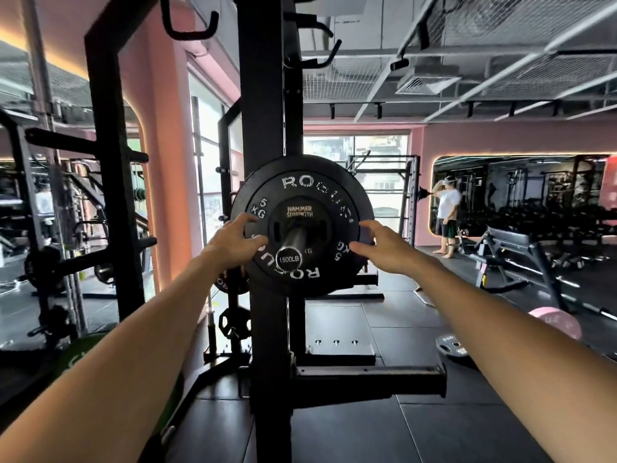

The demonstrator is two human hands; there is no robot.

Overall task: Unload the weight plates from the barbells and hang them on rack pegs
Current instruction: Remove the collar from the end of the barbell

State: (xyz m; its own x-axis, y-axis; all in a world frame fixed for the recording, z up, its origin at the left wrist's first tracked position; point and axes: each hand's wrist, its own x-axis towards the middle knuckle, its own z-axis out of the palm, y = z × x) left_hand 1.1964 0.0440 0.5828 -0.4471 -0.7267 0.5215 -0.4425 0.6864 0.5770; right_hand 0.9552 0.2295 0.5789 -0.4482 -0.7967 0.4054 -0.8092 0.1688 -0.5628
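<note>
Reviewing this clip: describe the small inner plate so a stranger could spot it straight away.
Find the black rack upright mid-frame, then the bar end capped "1500LB" between the left hand and right hand. The inner plate sits in front of the 5 KG Rogue plate; it alone has gold "Hammer Strength" lettering.

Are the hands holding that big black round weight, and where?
Both hands, left hand and right hand, reach the round black rubber weight plate at its side edges; a firm grip cannot be told.

Black 5 kg plate (302,225) upright on bar sleeve (289,252) | smaller black plate (299,225) in front | bar end cap reads 1500LB
</note>
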